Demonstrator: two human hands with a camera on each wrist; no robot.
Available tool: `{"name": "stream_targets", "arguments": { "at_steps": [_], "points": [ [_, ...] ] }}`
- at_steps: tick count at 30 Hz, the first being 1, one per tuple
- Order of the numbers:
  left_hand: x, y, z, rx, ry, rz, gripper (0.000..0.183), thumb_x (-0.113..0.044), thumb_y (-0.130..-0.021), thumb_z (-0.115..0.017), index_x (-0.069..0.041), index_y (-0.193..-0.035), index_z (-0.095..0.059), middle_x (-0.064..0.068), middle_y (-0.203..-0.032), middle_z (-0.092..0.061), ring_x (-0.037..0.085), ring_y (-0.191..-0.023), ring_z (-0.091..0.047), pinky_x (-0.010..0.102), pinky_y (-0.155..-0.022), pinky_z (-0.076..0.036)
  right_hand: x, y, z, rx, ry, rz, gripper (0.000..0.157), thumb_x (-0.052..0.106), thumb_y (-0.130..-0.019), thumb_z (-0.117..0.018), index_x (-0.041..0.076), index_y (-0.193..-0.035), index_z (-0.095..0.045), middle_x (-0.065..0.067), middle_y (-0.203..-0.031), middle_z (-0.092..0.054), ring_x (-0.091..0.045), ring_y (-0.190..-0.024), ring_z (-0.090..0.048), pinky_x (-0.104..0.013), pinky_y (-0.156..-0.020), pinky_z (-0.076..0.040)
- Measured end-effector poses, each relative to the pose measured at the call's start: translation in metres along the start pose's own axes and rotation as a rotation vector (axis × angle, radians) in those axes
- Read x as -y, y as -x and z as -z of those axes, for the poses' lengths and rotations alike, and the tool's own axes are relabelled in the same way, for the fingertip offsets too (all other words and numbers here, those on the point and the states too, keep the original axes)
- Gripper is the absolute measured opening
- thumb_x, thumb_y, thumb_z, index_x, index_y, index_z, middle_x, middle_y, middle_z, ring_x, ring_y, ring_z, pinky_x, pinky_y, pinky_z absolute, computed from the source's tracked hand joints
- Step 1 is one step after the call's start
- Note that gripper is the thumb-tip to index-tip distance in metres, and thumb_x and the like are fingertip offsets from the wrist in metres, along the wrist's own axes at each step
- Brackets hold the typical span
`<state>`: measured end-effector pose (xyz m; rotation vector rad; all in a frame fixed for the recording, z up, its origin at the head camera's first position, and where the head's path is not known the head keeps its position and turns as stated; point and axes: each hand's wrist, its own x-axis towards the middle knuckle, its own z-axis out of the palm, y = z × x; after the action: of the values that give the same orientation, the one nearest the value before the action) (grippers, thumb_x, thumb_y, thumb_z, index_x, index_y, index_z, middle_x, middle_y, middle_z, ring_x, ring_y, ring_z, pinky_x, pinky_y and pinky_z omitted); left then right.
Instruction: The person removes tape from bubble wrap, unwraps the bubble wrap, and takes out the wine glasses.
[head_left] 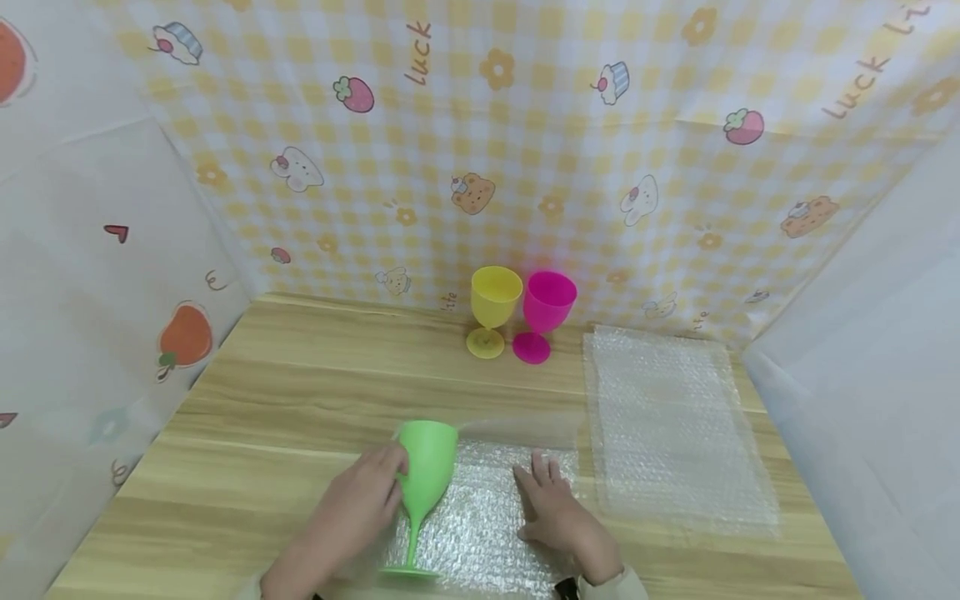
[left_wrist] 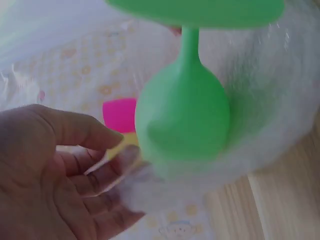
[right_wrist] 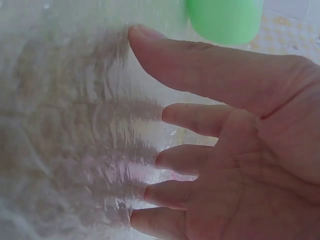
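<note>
A green plastic goblet (head_left: 427, 467) lies on its side on a sheet of bubble wrap (head_left: 487, 517), rim pointing away and base near me. My left hand (head_left: 360, 500) is beside the goblet's bowl, fingers bent. The left wrist view shows the raised edge of the wrap at the fingers of that hand (left_wrist: 75, 170), thumb close to the index finger; blur hides the exact contact. On the right part of the sheet rests my right hand (head_left: 558, 517), fingers spread. Its fingertips touch the wrap in the right wrist view, the hand (right_wrist: 240, 150) holding nothing.
A yellow goblet (head_left: 495, 300) and a pink goblet (head_left: 550, 304) stand upright side by side at the back of the wooden table (head_left: 300, 400). More bubble wrap sheets (head_left: 675, 425) lie stacked on the right. Printed cloth (head_left: 525, 150) hangs behind the table.
</note>
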<state>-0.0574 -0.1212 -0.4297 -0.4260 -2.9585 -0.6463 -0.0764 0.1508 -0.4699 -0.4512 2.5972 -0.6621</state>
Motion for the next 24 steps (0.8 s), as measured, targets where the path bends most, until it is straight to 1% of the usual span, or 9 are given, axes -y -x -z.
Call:
{"name": "stream_targets", "arguments": {
  "at_steps": [3, 7, 11, 14, 15, 17, 20, 22, 24],
  "points": [
    [0.012, -0.001, 0.003, 0.029, 0.015, 0.099, 0.014, 0.001, -0.078, -0.058, -0.010, -0.086, -0.054, -0.002, -0.081, -0.057, 0.006, -0.065, -0.049, 0.014, -0.055, -0.044, 0.000, 0.000, 0.001, 0.006, -0.021, -0.012, 0.086, 0.015, -0.067, -0.073, 0.003, -0.140, -0.030, -0.028, -0.148, -0.003, -0.052, -0.132, -0.003, -0.069, -0.099, -0.013],
    [0.025, -0.001, 0.002, 0.067, 0.006, 0.152, 0.014, 0.001, -0.079, -0.059, -0.006, -0.092, -0.058, 0.005, -0.089, -0.063, 0.010, -0.067, -0.056, 0.018, -0.056, -0.047, -0.002, -0.001, 0.001, 0.005, -0.024, -0.009, 0.086, 0.015, -0.066, -0.074, 0.003, -0.140, -0.030, -0.027, -0.148, -0.004, -0.052, -0.132, -0.004, -0.069, -0.099, -0.014],
    [0.037, 0.001, -0.002, 0.106, -0.013, 0.135, 0.028, 0.000, -0.079, -0.060, -0.002, -0.107, -0.060, 0.013, -0.097, -0.063, 0.019, -0.070, -0.060, 0.027, -0.061, -0.052, -0.003, -0.003, 0.003, -0.005, -0.040, 0.007, 0.093, 0.013, -0.066, -0.075, 0.002, -0.142, -0.022, -0.028, -0.148, -0.006, -0.054, -0.130, -0.006, -0.067, -0.099, -0.018],
    [0.045, 0.002, -0.007, 0.135, -0.022, 0.111, 0.038, 0.000, -0.082, -0.058, -0.001, -0.119, -0.055, 0.022, -0.107, -0.060, 0.032, -0.083, -0.063, 0.040, -0.074, -0.054, -0.003, -0.005, 0.006, -0.015, -0.082, 0.013, 0.099, 0.010, -0.066, -0.074, 0.004, -0.144, -0.013, -0.028, -0.147, -0.008, -0.056, -0.129, -0.008, -0.065, -0.099, -0.023],
    [0.048, 0.001, -0.010, 0.135, -0.024, 0.101, 0.040, -0.001, -0.083, -0.056, -0.002, -0.123, -0.052, 0.023, -0.110, -0.059, 0.035, -0.088, -0.062, 0.043, -0.077, -0.053, -0.003, -0.005, 0.007, -0.018, -0.102, 0.015, 0.100, 0.009, -0.067, -0.074, 0.004, -0.145, -0.011, -0.029, -0.146, -0.011, -0.056, -0.129, -0.009, -0.063, -0.097, -0.029],
    [0.053, -0.001, -0.013, 0.128, -0.017, 0.091, 0.042, -0.003, -0.085, -0.054, -0.002, -0.127, -0.049, 0.023, -0.111, -0.059, 0.037, -0.094, -0.061, 0.045, -0.080, -0.052, -0.003, -0.006, 0.010, -0.022, -0.131, 0.004, 0.102, 0.009, -0.068, -0.073, 0.006, -0.145, -0.007, -0.029, -0.145, -0.015, -0.055, -0.129, -0.010, -0.061, -0.097, -0.033],
    [0.059, -0.005, -0.016, 0.104, 0.015, 0.081, 0.047, -0.004, -0.086, -0.055, -0.003, -0.132, -0.044, 0.020, -0.112, -0.060, 0.035, -0.095, -0.060, 0.045, -0.082, -0.051, -0.004, -0.008, 0.014, -0.041, -0.121, -0.006, 0.101, 0.012, -0.070, -0.072, 0.008, -0.145, -0.006, -0.031, -0.140, -0.027, -0.054, -0.126, -0.025, -0.058, -0.092, -0.040],
    [0.061, -0.008, -0.017, 0.111, 0.036, 0.084, 0.051, -0.005, -0.085, -0.057, -0.004, -0.133, -0.041, 0.019, -0.113, -0.059, 0.034, -0.096, -0.060, 0.045, -0.082, -0.051, -0.005, -0.009, 0.016, -0.040, -0.121, -0.017, 0.100, 0.013, -0.072, -0.070, 0.009, -0.146, -0.003, -0.033, -0.132, -0.040, -0.050, -0.110, -0.047, -0.052, -0.085, -0.047],
    [0.063, -0.011, -0.017, 0.127, 0.063, 0.091, 0.055, -0.004, -0.082, -0.060, -0.004, -0.134, -0.040, 0.019, -0.114, -0.059, 0.034, -0.097, -0.059, 0.045, -0.083, -0.051, -0.006, -0.011, 0.018, -0.043, -0.118, -0.013, 0.099, 0.013, -0.073, -0.068, 0.010, -0.146, -0.001, -0.031, -0.122, -0.050, -0.035, -0.086, -0.060, -0.042, -0.075, -0.052]
  ]
}}
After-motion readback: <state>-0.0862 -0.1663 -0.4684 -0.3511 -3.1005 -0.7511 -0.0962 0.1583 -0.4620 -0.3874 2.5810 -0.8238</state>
